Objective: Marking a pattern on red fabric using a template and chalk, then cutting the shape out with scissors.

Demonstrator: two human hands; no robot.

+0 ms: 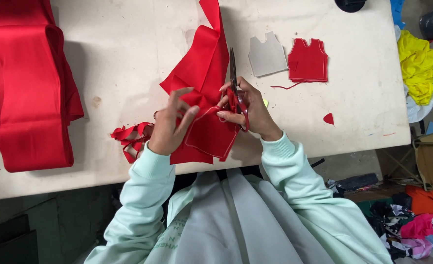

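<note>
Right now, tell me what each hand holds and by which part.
The right hand holds scissors by the red handle loops. The left hand pinches the red fabric at its near edge.

Upper left of frame: folded red fabric stack [25, 83] is cut off by the edge. Top edge: round black object [349, 4] is cropped.

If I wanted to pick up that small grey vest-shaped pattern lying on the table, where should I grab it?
Probably by its bottom edge, coming from the near side. The grey pattern lies flat on the table, so pinch and lift that edge. Its right side sits close to the red cut piece, and the scissors point up along its left.
</note>
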